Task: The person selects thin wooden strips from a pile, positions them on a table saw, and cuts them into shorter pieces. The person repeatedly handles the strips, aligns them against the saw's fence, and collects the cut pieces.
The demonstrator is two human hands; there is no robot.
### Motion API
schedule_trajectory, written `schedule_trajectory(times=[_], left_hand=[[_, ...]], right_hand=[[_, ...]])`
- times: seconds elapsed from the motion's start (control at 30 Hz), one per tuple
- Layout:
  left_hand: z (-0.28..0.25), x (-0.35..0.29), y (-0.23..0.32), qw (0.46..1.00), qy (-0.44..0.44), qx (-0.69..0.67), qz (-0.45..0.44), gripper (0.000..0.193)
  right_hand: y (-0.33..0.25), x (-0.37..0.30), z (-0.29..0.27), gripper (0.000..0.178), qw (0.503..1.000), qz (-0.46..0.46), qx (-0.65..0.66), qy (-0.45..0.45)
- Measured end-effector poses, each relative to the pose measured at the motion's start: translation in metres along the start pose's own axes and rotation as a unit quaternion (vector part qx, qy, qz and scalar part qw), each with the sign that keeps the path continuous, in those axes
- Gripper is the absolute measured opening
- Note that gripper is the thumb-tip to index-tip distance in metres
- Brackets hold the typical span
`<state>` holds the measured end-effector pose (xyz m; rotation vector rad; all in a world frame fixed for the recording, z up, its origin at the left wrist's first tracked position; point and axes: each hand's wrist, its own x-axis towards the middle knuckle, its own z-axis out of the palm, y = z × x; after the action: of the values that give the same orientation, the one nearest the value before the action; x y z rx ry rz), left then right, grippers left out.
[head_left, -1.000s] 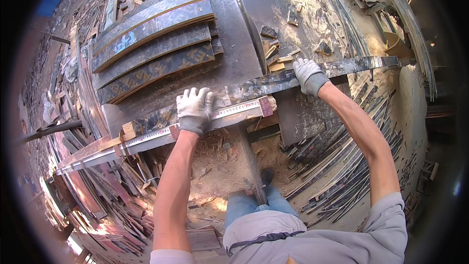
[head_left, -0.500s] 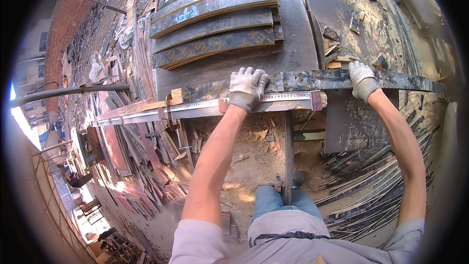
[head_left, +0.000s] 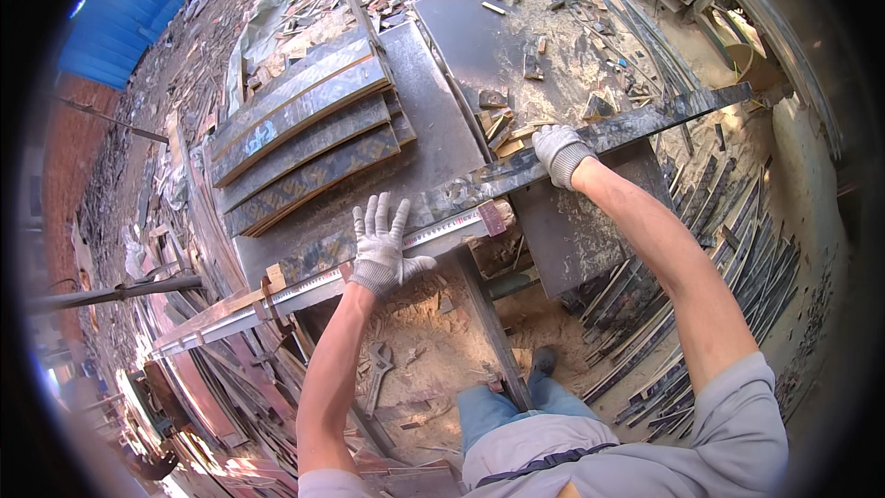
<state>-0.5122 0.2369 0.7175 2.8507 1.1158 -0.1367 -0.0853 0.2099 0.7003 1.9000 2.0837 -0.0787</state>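
Note:
A long, narrow dark plywood strip [head_left: 645,124] lies slantwise across the bench, running past its right side. My left hand [head_left: 378,244], in a pale work glove, rests on the strip with its fingers spread and thumb out. My right hand [head_left: 560,155], gloved too, has its fingers curled over the strip farther right. Along the near edge, a measuring scale [head_left: 442,229] lies on a rail with a wooden batten [head_left: 217,306] at its left. A reddish block [head_left: 495,219] sits at the scale's right end.
Stacked dark boards [head_left: 309,134] lie on the dark bench top [head_left: 419,83] at the far left. Offcuts and sawdust cover the panel [head_left: 479,23] beyond. Below the bench are an adjustable wrench [head_left: 378,376], a post [head_left: 493,332] and piled thin strips [head_left: 682,314] at right.
My view has turned, so the bench now slants. My left hand has gone from bent fingers over the strip to fingers spread flat. The right hand keeps its hold.

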Motion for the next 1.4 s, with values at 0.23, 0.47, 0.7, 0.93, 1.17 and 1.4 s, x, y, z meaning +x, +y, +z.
schedule_trajectory(times=[0.23, 0.47, 0.7, 0.93, 1.17, 1.4], left_hand=[[0.005, 0.0, -0.004, 1.0, -0.019, -0.004, -0.001, 0.131], [0.004, 0.002, -0.007, 0.997, 0.066, -0.022, 0.045, 0.117], [0.009, 0.004, -0.009, 0.993, 0.096, -0.03, 0.057, 0.117], [0.008, 0.002, -0.008, 0.996, 0.077, -0.027, 0.045, 0.118], [0.009, 0.003, -0.007, 0.995, 0.085, -0.02, 0.045, 0.118], [0.02, 0.002, -0.012, 0.995, 0.09, -0.004, 0.042, 0.117]], right_hand=[[0.003, 0.0, 0.003, 0.051, 1.0, -0.008, 0.017, -0.001], [0.007, 0.001, 0.0, 0.044, 0.999, -0.027, 0.014, -0.018], [0.007, 0.0, 0.002, 0.046, 0.999, -0.036, 0.028, -0.009], [0.003, -0.003, -0.005, 0.047, 1.0, -0.012, 0.021, -0.012], [0.002, -0.005, 0.0, 0.044, 1.0, -0.009, 0.024, 0.015], [-0.001, -0.005, 0.001, 0.044, 1.0, -0.015, 0.006, 0.011]])
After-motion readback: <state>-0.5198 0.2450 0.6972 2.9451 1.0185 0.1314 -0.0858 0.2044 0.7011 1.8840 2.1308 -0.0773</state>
